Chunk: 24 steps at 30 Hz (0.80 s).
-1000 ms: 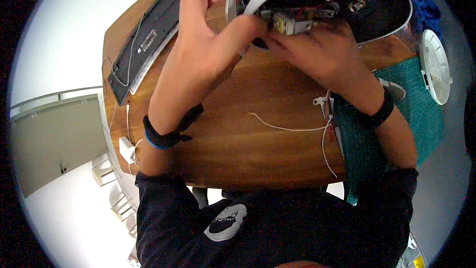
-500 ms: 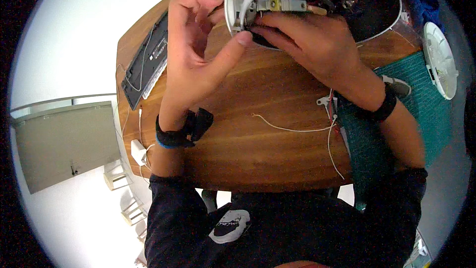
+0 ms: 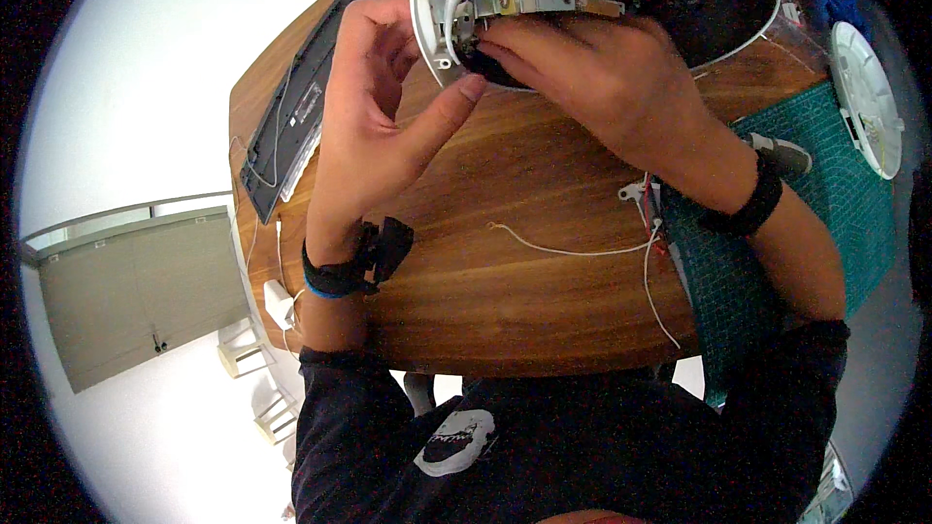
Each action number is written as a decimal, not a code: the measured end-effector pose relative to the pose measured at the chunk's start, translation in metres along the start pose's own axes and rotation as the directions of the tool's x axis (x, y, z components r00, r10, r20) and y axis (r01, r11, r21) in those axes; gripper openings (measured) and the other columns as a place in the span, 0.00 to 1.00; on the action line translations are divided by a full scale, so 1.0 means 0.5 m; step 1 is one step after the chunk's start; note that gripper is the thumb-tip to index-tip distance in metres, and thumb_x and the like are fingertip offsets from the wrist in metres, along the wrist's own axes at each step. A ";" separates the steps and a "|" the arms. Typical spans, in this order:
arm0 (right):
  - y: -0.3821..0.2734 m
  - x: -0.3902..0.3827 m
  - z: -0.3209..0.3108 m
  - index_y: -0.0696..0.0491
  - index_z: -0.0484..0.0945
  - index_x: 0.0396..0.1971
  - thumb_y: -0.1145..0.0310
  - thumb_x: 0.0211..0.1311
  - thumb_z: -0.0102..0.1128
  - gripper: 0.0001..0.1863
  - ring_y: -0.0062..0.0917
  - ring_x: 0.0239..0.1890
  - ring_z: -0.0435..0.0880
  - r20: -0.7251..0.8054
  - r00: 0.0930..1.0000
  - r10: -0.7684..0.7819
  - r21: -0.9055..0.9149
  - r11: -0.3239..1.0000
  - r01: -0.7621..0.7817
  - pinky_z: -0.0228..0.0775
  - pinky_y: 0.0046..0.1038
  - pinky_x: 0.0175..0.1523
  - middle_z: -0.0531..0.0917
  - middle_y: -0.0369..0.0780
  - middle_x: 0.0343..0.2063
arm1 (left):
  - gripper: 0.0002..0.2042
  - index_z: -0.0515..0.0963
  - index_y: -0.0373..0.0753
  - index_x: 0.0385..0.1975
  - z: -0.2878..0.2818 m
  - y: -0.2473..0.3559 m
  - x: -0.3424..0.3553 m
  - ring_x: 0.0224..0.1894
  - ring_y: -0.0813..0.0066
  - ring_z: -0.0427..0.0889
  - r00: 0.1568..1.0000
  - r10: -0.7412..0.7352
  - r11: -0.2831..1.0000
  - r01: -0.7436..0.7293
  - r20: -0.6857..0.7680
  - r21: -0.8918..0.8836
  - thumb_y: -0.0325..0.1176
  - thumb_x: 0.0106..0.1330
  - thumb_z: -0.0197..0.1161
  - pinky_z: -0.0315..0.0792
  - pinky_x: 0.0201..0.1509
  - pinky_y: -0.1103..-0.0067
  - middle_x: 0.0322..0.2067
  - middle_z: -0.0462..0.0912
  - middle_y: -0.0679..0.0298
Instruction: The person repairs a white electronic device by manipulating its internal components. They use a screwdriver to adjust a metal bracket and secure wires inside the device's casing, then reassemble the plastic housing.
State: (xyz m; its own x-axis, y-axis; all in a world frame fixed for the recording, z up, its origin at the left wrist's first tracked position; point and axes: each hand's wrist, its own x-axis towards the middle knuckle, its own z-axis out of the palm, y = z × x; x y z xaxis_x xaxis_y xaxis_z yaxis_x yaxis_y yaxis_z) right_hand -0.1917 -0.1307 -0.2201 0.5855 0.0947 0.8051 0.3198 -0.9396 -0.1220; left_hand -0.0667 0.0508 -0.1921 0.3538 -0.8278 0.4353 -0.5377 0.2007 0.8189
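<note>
A white oval appliance housing [image 3: 440, 2] with a dark inside is at the top of the view, its upper part cut off. Across its opening runs a metal strip [image 3: 553, 0] with a yellowish piece on it. My left hand [image 3: 374, 126] is curled around the housing's left rim, its thumb by the lower edge and its other fingertips hidden behind the rim. My right hand [image 3: 621, 82] reaches in from the right, below the metal strip. Its fingers are pinched together near the left inner wall; whatever is between their tips is hidden.
On the wooden table [image 3: 466, 311] lie a thin white wire [image 3: 573, 252], a small white bracket [image 3: 633, 192] and a green cutting mat [image 3: 845, 204]. A white round cover [image 3: 864, 102] is at the right. A dark flat panel [image 3: 291, 116] and a white plug adapter [image 3: 279, 304] are left.
The housing has shifted a little left between my hands. My right hand has moved slightly left with it, its fingers still inside. The whole view has shifted slightly.
</note>
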 end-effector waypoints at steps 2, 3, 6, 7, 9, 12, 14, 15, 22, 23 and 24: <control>-0.003 0.002 -0.007 0.51 0.83 0.43 0.70 0.58 0.69 0.12 0.34 0.31 0.87 0.007 1.000 -0.015 0.008 1.000 0.015 0.80 0.31 0.33 0.86 0.42 0.30 | 0.29 0.66 0.38 0.57 0.001 0.001 -0.001 0.65 0.69 0.71 1.000 0.005 1.000 -0.005 0.028 -0.006 0.17 0.57 0.71 0.65 0.71 0.69 0.63 0.69 0.57; -0.001 0.000 -0.005 0.51 0.83 0.42 0.70 0.58 0.69 0.12 0.34 0.31 0.87 -0.010 1.000 -0.012 0.011 1.000 0.012 0.80 0.31 0.33 0.86 0.41 0.30 | 0.29 0.67 0.38 0.58 0.002 0.002 -0.002 0.65 0.68 0.71 0.999 -0.009 1.000 0.008 0.033 0.015 0.17 0.57 0.71 0.65 0.71 0.69 0.64 0.69 0.57; -0.001 0.001 0.001 0.51 0.85 0.40 0.69 0.57 0.70 0.10 0.33 0.29 0.87 -0.052 0.999 0.010 0.047 0.999 -0.008 0.79 0.30 0.33 0.86 0.41 0.28 | 0.30 0.67 0.37 0.59 0.000 0.006 -0.006 0.65 0.68 0.73 0.998 -0.028 0.998 0.025 0.056 0.058 0.18 0.56 0.72 0.66 0.71 0.70 0.65 0.68 0.57; -0.003 0.005 -0.002 0.50 0.85 0.39 0.69 0.57 0.71 0.10 0.33 0.29 0.87 -0.060 0.998 0.028 0.077 0.997 -0.023 0.79 0.30 0.33 0.86 0.41 0.28 | 0.30 0.68 0.37 0.59 -0.003 0.007 -0.004 0.64 0.68 0.73 0.997 -0.019 0.998 0.015 0.071 0.060 0.18 0.56 0.73 0.67 0.71 0.70 0.66 0.67 0.57; -0.008 0.008 -0.005 0.50 0.86 0.37 0.69 0.56 0.72 0.09 0.32 0.28 0.87 -0.062 0.995 0.084 0.157 0.985 -0.074 0.79 0.28 0.33 0.87 0.40 0.27 | 0.30 0.68 0.37 0.58 -0.004 0.009 -0.005 0.63 0.68 0.74 0.997 -0.014 0.998 0.010 0.076 0.057 0.17 0.56 0.72 0.67 0.70 0.70 0.63 0.69 0.58; -0.011 0.004 -0.007 0.50 0.86 0.36 0.69 0.55 0.72 0.08 0.31 0.27 0.87 -0.016 0.984 0.177 0.270 0.949 -0.166 0.79 0.26 0.32 0.87 0.39 0.27 | 0.28 0.69 0.37 0.57 -0.002 0.007 -0.008 0.62 0.68 0.75 0.998 -0.034 0.998 0.031 0.054 0.055 0.15 0.56 0.71 0.69 0.69 0.70 0.56 0.76 0.61; -0.011 0.001 -0.008 0.50 0.86 0.36 0.69 0.56 0.72 0.08 0.30 0.27 0.87 0.034 0.977 0.209 0.280 0.937 -0.210 0.78 0.26 0.32 0.87 0.40 0.28 | 0.28 0.69 0.37 0.56 -0.002 0.007 -0.009 0.61 0.68 0.76 0.997 -0.048 0.997 0.045 0.053 0.061 0.16 0.56 0.71 0.70 0.68 0.69 0.55 0.77 0.61; -0.014 0.001 -0.009 0.50 0.86 0.36 0.69 0.56 0.71 0.08 0.30 0.27 0.87 0.051 0.973 0.226 0.288 0.929 -0.231 0.78 0.26 0.32 0.86 0.40 0.28 | 0.28 0.69 0.37 0.56 -0.003 0.005 -0.010 0.60 0.68 0.76 0.998 -0.047 0.997 0.043 0.051 0.071 0.16 0.56 0.71 0.70 0.68 0.70 0.55 0.77 0.61; 0.017 -0.002 -0.025 0.50 0.82 0.36 0.70 0.59 0.67 0.06 0.34 0.31 0.86 0.224 0.968 0.115 0.236 0.957 -0.169 0.77 0.32 0.37 0.85 0.40 0.29 | 0.27 0.70 0.36 0.56 0.002 0.008 -0.009 0.59 0.69 0.77 0.996 -0.086 0.996 0.086 0.029 -0.012 0.15 0.57 0.70 0.71 0.66 0.71 0.54 0.78 0.61; 0.027 -0.002 -0.033 0.50 0.81 0.36 0.70 0.60 0.67 0.06 0.35 0.32 0.86 0.244 0.968 0.053 0.230 0.967 -0.111 0.77 0.33 0.38 0.85 0.41 0.29 | 0.26 0.70 0.36 0.56 0.006 0.008 -0.008 0.59 0.69 0.77 0.997 -0.070 0.997 0.071 0.015 -0.028 0.15 0.58 0.70 0.71 0.66 0.72 0.54 0.78 0.61; 0.034 -0.001 -0.045 0.51 0.81 0.35 0.70 0.60 0.66 0.05 0.36 0.33 0.86 0.343 0.938 0.041 0.231 0.965 -0.126 0.77 0.34 0.39 0.84 0.41 0.30 | 0.26 0.69 0.36 0.56 0.007 0.007 -0.007 0.59 0.69 0.77 0.998 -0.068 0.997 0.069 0.016 -0.031 0.14 0.58 0.69 0.71 0.66 0.72 0.54 0.78 0.61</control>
State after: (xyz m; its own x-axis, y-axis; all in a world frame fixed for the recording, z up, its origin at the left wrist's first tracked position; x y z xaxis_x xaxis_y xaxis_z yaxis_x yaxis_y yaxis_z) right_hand -0.2034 -0.1543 -0.2094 0.8182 0.1634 0.5513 0.4064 -0.8426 -0.3534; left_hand -0.0728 0.0526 -0.1922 0.3777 -0.8477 0.3724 -0.4881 0.1595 0.8581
